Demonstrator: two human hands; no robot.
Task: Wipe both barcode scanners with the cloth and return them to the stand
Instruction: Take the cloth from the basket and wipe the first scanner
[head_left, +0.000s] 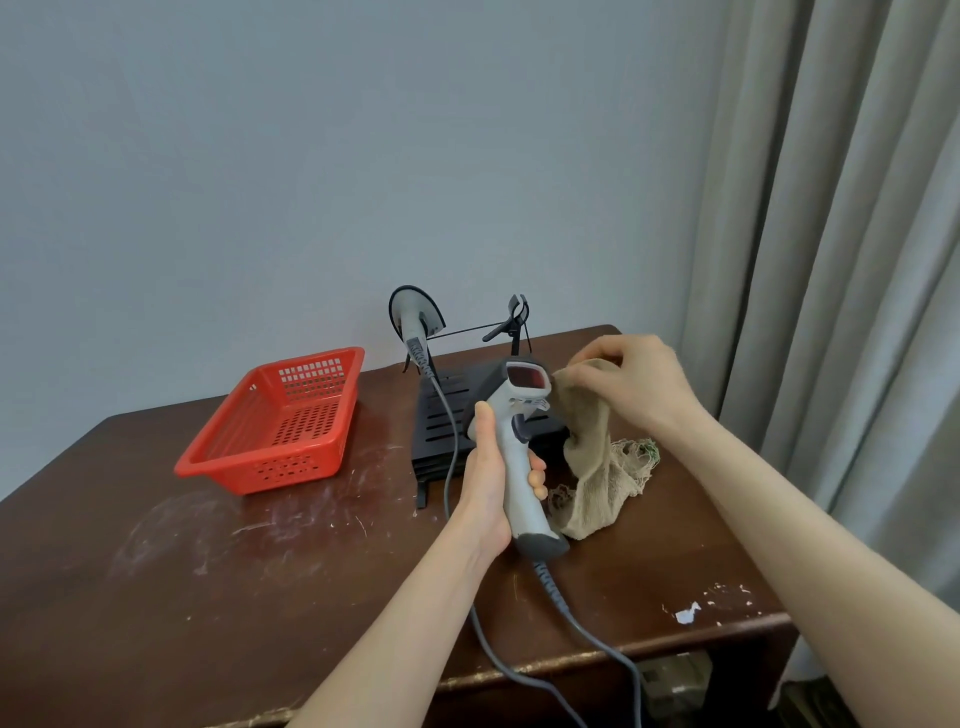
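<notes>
Above the brown tabletop (260, 571), left hand (488, 478) fingers wrap a scanner (511, 452) at frame centre; right hand (631, 387) fingers pinch a cloth (592, 467) touching its head.

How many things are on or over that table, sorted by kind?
Barcode scanners: 2 (held scanner, docked scanner)
Black stand: 1
Cloth: 1
Red basket: 1
Total: 5
</notes>
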